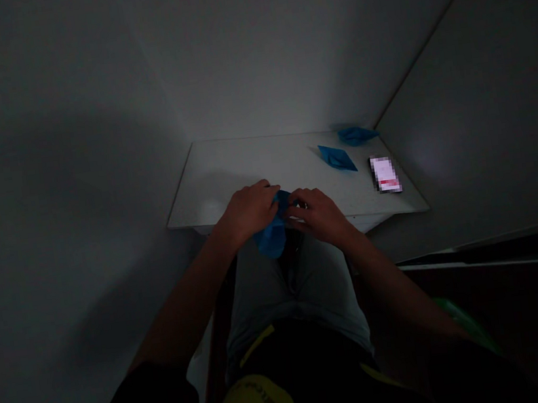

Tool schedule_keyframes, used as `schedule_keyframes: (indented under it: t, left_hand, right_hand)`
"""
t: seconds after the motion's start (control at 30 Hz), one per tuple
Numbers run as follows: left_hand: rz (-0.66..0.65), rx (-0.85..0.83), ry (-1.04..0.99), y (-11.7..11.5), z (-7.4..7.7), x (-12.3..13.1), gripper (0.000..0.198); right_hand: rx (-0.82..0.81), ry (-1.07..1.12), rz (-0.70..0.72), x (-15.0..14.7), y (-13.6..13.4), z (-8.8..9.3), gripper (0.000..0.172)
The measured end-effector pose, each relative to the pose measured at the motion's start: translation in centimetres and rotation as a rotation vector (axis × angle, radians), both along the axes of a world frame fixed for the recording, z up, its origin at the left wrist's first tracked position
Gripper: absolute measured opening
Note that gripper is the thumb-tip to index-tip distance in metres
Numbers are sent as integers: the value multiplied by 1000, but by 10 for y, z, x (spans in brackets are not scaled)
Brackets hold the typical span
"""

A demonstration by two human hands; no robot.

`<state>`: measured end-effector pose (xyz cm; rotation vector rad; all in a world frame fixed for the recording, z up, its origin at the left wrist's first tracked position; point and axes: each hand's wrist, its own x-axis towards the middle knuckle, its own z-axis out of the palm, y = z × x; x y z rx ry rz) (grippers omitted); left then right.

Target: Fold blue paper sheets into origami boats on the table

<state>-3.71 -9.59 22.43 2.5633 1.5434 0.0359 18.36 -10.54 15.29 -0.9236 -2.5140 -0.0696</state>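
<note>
The scene is dim. My left hand [249, 209] and my right hand [319, 213] meet at the near edge of a small white table [226, 174]. Both pinch a piece of blue paper [272, 237], which hangs partly below the table edge over my lap. The fingers of both hands are curled and pressed onto the paper. Part of the paper is hidden under my fingers.
Two folded blue paper shapes lie on the table's far right, one [337, 157] nearer and one [357, 134] by the wall. A phone [385, 174] with a lit screen lies at the right edge. White walls close in the table on the left, back and right.
</note>
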Motion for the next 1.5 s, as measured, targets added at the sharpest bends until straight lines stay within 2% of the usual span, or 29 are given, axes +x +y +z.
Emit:
schedule_keyframes:
  t: [0.07,0.2,0.37,0.47,0.53,0.63,0.8,0.9,1.03,1.13,1.23,1.5]
  left_hand:
    - [-10,-5,-1,0,-2,0,44]
    - [-4,-17,-21,0,-3,-2,43]
    - [106,13,-84,0,1,-2,45]
    - [164,35,-109,-3,3,1,47]
    - [191,49,-127,-6,4,4,46]
    - [239,56,-136,-11,6,9,44]
    - [241,52,-129,-15,7,12,45]
    - [244,43,-117,-15,3,11,49]
    - [269,37,-113,-15,0,9,58]
    - [254,27,-99,-18,1,8,48]
    - [179,13,-76,-19,1,8,37]
    - [117,39,-123,-23,0,7,32]
  right_hand:
    - [15,-3,4,1,1,-2,9]
    - [-16,42,-11,2,-1,-4,10]
    - [-228,294,-223,-8,-17,-2,18]
    - [-338,404,-300,-17,-27,5,24]
    - [-390,392,-337,-21,-30,9,25]
    - [-439,256,-403,-22,-28,14,25]
    - [-334,75,-503,-21,-18,14,15]
    - [-298,50,-468,-20,-15,16,11]
    - [-403,102,-365,-15,-14,20,8]
    - [-491,238,-212,-10,-14,20,6]
    - [-550,344,-103,-6,-12,18,5]
    - [-598,422,-68,0,-9,14,6]
